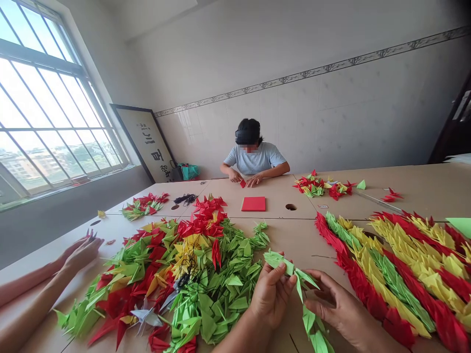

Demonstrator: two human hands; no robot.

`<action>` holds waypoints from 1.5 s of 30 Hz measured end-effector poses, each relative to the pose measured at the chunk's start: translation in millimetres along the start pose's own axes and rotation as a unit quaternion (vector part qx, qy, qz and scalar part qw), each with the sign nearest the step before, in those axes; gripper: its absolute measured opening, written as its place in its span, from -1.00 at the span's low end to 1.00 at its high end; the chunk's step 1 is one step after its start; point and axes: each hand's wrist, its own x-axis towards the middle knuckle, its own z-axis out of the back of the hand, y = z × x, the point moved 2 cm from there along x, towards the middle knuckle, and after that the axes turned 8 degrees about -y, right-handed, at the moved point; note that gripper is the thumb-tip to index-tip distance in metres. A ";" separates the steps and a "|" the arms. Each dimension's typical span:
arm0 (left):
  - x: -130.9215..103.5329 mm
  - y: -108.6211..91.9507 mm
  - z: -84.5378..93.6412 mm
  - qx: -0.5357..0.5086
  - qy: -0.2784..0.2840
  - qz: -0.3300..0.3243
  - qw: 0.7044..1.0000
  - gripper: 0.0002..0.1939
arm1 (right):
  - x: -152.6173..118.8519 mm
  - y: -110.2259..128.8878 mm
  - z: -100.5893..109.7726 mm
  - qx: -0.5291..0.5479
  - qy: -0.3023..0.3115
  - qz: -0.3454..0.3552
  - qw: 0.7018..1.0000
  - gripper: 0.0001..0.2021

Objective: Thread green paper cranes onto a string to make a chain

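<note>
My left hand (274, 294) pinches a strand of green folded paper pieces (287, 264) between thumb and fingers. Close to its right, my right hand (329, 306) has its thumb and fingers curved around a green piece, with more of the strand (312, 326) hanging below between the hands. A large heap of folded paper in green (235, 279), red and yellow lies left of my hands. To the right, long strings of folded paper in red, yellow (375, 274) and green lie side by side.
Across the table (279, 235) a person (253, 159) handles a small red paper. A red paper stack (253, 204), black cords (186, 199) and small paper piles (324, 186) lie between. At the left are another person's hands (84, 250). The table has round holes (291, 207).
</note>
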 end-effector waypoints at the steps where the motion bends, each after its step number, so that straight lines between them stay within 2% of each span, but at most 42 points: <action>1: -0.4 0.8 -0.2 0.002 0.001 -0.003 1.000 -0.77 | 1.4 -2.8 0.0 0.000 -0.009 0.001 1.000 -0.42; 4: -1.0 3.5 -0.5 0.003 0.004 -0.011 1.000 -0.79 | 1.4 -6.0 -3.5 -0.016 -0.042 0.007 0.999 -0.36; 10: -1.0 7.0 -0.7 0.005 0.008 -0.024 1.000 -0.76 | -7.4 0.8 -10.9 -0.051 -0.101 0.036 0.993 -0.62; 18: 0.6 5.5 1.8 0.088 0.038 -0.042 0.995 -0.69 | 4.2 -8.5 2.8 -0.057 -0.191 0.113 0.973 -0.77; 23: 0.4 5.9 2.0 0.215 0.020 -0.097 0.972 -0.58 | 6.2 -8.4 9.3 -0.043 -0.145 0.102 0.983 -0.79; 26: -2.4 8.9 -0.8 0.255 0.016 -0.101 0.961 -0.55 | 6.1 -7.9 10.9 -0.064 -0.145 0.094 0.983 -0.77; 30: -4.1 11.5 -2.2 0.277 0.019 -0.083 0.957 -0.51 | 4.7 -3.6 11.1 -0.085 -0.151 0.104 0.979 -0.78; 36: -2.0 13.6 -0.6 0.306 0.042 -0.064 0.949 -0.50 | 1.9 2.2 9.4 -0.128 -0.106 0.128 0.978 -0.82; 42: -2.6 14.3 1.1 0.284 0.071 -0.038 0.955 -0.49 | 5.1 0.7 13.5 -0.153 -0.136 0.119 0.972 -0.77; 45: 0.2 17.9 3.9 0.253 0.093 -0.023 0.963 -0.37 | 6.4 -0.3 14.1 -0.171 -0.148 0.128 0.966 -0.76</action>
